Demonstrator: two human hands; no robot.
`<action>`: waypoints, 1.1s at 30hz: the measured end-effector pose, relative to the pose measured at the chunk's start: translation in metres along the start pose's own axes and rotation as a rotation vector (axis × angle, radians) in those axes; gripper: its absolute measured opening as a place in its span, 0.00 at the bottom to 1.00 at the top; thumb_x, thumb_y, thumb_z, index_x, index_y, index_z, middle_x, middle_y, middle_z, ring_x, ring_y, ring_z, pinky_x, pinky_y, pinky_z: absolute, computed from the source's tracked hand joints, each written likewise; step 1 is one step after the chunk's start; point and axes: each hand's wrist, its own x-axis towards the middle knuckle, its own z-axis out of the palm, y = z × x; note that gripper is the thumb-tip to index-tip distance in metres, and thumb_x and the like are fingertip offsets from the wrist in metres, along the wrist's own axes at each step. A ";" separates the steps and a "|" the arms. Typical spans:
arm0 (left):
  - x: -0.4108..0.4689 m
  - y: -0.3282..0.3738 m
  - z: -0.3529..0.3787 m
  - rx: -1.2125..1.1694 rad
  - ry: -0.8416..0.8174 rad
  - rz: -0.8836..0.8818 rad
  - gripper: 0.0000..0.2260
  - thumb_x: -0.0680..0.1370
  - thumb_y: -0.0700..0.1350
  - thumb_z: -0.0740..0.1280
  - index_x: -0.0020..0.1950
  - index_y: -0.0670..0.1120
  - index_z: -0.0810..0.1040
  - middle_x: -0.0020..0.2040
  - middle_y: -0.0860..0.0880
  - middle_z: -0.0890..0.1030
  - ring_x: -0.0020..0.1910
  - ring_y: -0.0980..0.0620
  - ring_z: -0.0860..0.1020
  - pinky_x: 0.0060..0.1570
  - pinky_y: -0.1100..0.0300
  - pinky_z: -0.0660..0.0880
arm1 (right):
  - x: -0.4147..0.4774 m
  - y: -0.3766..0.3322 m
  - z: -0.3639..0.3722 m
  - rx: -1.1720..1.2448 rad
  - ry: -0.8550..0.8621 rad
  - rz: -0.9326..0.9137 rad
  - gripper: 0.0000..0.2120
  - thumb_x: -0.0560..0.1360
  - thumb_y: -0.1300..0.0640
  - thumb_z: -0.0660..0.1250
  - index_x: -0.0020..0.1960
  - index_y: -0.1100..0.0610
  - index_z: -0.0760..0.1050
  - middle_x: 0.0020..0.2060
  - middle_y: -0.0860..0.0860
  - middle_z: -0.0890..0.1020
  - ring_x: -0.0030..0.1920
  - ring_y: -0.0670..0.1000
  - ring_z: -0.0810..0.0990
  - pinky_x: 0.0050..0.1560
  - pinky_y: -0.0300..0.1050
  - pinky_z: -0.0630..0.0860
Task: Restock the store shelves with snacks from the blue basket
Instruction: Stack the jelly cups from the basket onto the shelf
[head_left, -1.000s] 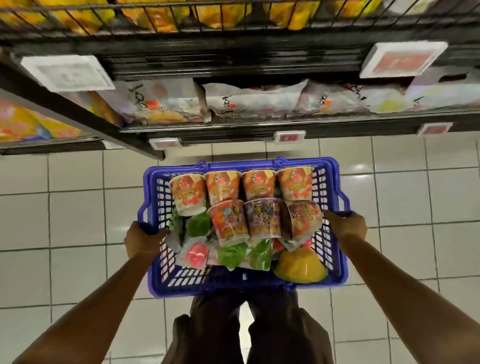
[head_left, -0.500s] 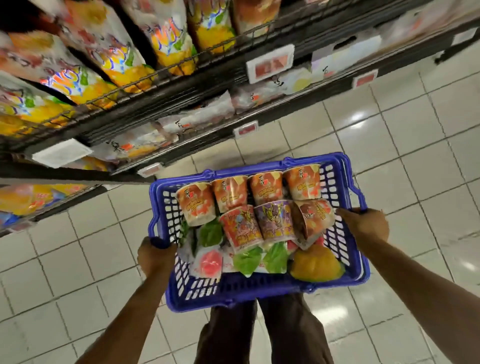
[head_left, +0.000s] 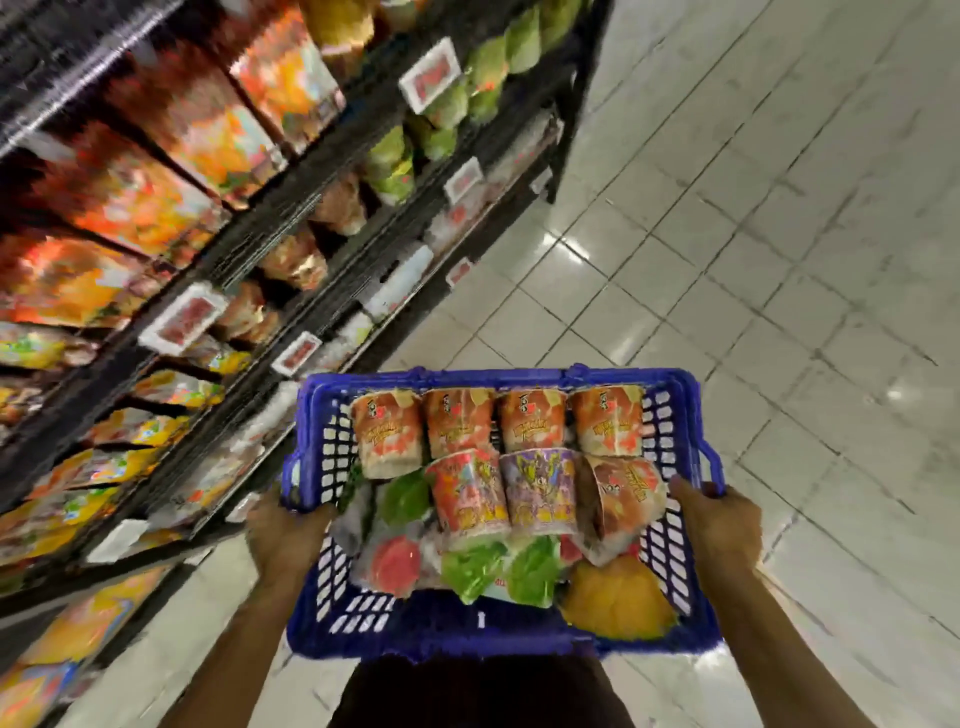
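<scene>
- We carry the basket (head_left: 498, 375) at 6 o'clock, full of cups (head_left: 461, 423).
- The left grip (head_left: 288, 535) curls round its 9 o'clock rim and the right grip (head_left: 714, 525) round its 3 o'clock rim.
- The shelves (head_left: 291, 208) run along 10 o'clock.
- Step, we judge: carrying, nothing picked out yet.
- Next we must free one grip for a cup.

— How does the feed look to you?
— Bright and even. The light comes from overhead, and I see white glare spots on the glossy floor tiles (head_left: 727, 234). The shelves (head_left: 332, 156) on the left are smeared and blocky, and I can't read the price tags (head_left: 430, 75).
— And the centre?
— Sharper. The blue basket (head_left: 467, 631) looks fairly clean to me, though the lines of my wide view bow toward the edges.
</scene>
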 end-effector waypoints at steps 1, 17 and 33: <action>-0.008 0.020 -0.002 0.008 -0.020 0.022 0.28 0.56 0.50 0.71 0.53 0.38 0.80 0.42 0.38 0.82 0.42 0.39 0.81 0.43 0.47 0.78 | -0.003 -0.002 -0.018 0.051 0.019 0.018 0.17 0.64 0.43 0.76 0.37 0.56 0.78 0.32 0.56 0.82 0.32 0.57 0.80 0.38 0.50 0.78; -0.009 0.310 0.089 0.111 -0.178 0.383 0.16 0.65 0.37 0.77 0.50 0.39 0.79 0.41 0.40 0.81 0.38 0.44 0.77 0.40 0.54 0.72 | 0.081 -0.082 -0.146 0.397 0.140 0.220 0.16 0.62 0.42 0.73 0.41 0.52 0.78 0.30 0.50 0.84 0.30 0.53 0.84 0.32 0.47 0.80; 0.009 0.632 0.246 0.214 -0.286 0.569 0.15 0.66 0.38 0.77 0.48 0.37 0.77 0.38 0.39 0.77 0.37 0.42 0.75 0.37 0.54 0.67 | 0.280 -0.241 -0.229 0.493 0.266 0.255 0.14 0.63 0.44 0.77 0.39 0.51 0.76 0.30 0.47 0.81 0.27 0.46 0.80 0.21 0.34 0.69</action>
